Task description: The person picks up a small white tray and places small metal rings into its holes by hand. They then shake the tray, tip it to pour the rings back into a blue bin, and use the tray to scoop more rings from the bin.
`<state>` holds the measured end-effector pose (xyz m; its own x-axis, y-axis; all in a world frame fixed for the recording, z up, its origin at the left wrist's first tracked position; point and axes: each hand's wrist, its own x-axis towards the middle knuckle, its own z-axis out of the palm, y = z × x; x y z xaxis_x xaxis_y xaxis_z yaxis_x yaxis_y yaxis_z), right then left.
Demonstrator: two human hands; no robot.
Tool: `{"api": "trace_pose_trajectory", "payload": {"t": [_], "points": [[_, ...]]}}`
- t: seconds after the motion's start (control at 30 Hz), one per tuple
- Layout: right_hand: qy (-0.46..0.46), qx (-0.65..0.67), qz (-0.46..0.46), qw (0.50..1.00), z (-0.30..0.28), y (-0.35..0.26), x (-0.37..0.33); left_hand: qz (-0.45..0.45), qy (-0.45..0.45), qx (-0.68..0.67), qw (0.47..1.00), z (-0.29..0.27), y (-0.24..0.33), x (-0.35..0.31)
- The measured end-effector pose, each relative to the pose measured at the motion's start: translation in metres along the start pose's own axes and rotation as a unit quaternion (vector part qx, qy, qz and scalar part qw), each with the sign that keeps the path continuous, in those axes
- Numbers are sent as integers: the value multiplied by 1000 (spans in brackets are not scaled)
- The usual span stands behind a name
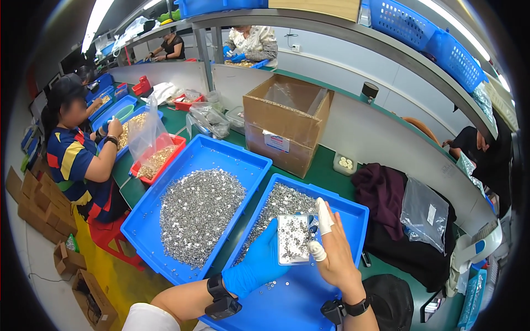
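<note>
My left hand (255, 263), in a blue glove, holds a small flat clear box (293, 239) with a pale rim. Small silvery metal pieces are spread over the box. Blue fingertips show past its right edge. Close beside that edge is my right hand (338, 255), bare except for white finger cots on the thumb and one finger. Its fingers are stretched out; whether the thumb touches the box I cannot tell. Below both hands lies a blue tray (353, 218) with a pile of metal pieces (284, 198) at its far left part.
Another blue tray (144, 220) with a large heap of metal pieces (201, 212) stands to the left. Behind are a cardboard box (284, 140) and a red tray (179, 144). Dark cloth (381, 190) and a plastic bag (425, 212) lie right. A co-worker (83, 146) sits left.
</note>
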<state>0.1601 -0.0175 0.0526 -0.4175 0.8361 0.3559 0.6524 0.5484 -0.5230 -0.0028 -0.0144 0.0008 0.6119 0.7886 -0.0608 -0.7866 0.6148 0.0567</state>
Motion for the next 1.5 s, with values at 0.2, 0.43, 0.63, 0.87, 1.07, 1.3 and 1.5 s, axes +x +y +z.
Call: {"api": "trace_pose_trajectory", "payload": {"t": [0.2, 0.43, 0.63, 0.87, 1.07, 1.3, 1.5], "points": [[-75, -130, -44, 988, 10, -14, 0, 37, 14, 23, 999, 5, 4, -4], [-84, -185, -47, 978, 15, -21, 1, 25, 37, 53, 998, 0, -2, -5], [-90, -170, -48, 980, 15, -24, 0, 33, 57, 115, 991, 3, -6, -4], [-107, -180, -69, 975, 18, -27, -1, 51, 98, 204, 973, -3, -9, -5], [-115, -178, -72, 975, 16, -28, -1, -8, -55, -1, 998, -13, -6, -3], [-61, -76, -47, 994, 2, -9, 1, 41, 41, 150, 987, 14, -2, -4], [-73, -127, -42, 988, 2, -6, 0, 20, -43, -20, 999, 3, 6, -3]]}}
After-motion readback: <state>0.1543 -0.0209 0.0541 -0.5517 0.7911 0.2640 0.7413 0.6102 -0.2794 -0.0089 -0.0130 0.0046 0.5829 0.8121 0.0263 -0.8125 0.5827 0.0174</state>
